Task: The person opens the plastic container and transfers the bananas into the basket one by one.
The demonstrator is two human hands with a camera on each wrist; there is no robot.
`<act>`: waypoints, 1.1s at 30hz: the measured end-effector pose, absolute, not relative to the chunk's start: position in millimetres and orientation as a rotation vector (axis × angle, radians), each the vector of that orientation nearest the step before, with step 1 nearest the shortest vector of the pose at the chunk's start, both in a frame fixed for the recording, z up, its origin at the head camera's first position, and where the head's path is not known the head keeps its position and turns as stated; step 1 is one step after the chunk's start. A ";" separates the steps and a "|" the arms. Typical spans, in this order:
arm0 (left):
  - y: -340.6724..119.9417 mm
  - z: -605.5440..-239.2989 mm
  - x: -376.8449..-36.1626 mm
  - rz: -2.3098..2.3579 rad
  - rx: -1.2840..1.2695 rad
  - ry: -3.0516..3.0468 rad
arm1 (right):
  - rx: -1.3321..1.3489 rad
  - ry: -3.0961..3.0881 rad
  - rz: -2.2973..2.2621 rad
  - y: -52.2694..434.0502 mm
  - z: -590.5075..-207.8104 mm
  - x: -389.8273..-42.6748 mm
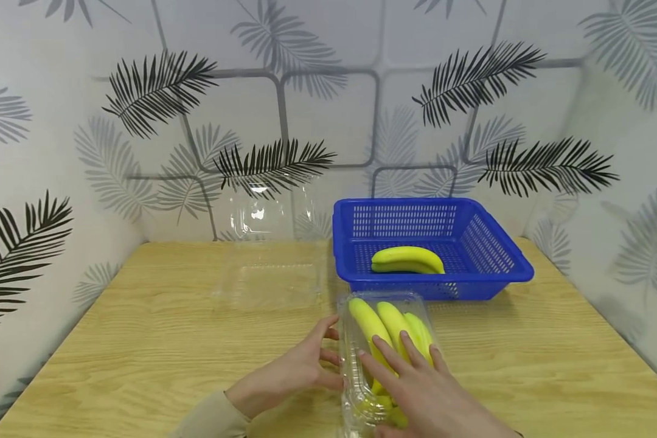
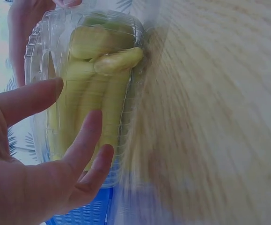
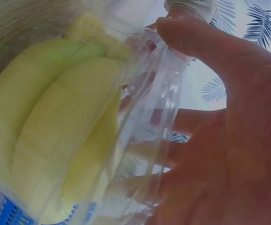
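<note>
- The clear box [image 1: 356,331] holding the bananas [image 1: 369,319] lies on the worktop [image 1: 159,322] between the two hands; its near end runs off the bottom of the head view.
- Its far edge sits close to the front of the blue basket [image 1: 482,278], leaving little room there.
- The left hand [image 1: 301,368] stands along the box's left side, fingers apart and slightly bent; whether they touch it, I cannot tell.
- The right hand [image 1: 424,386] lies over the box's top right, fingers spread apart and clamped on nothing.
- Wood shows widely left of the left hand and right of the box.
- At least one more banana [image 1: 407,254] lies in the basket.
- An open clear tray [image 1: 274,283] sits at the back, lid raised.
- Leaf-patterned wallpaper [image 1: 328,121] encloses the worktop's back and sides.
</note>
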State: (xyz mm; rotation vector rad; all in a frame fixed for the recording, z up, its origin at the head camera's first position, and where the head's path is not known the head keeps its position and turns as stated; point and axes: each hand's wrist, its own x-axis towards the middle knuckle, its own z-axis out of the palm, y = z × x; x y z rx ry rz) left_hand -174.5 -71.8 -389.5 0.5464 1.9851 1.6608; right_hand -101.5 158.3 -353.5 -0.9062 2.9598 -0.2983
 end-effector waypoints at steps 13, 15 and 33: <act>-72.0 -392.7 -170.0 1.724 0.546 1.894 | -1.109 3.090 0.005 148.9 -348.3 -103.8; -71.7 -391.6 -170.3 1.711 0.538 1.896 | -1.149 3.075 0.007 147.8 -346.8 -103.9; -73.9 -391.6 -173.1 1.645 0.536 1.878 | -1.272 3.044 -0.298 153.9 -330.4 -105.2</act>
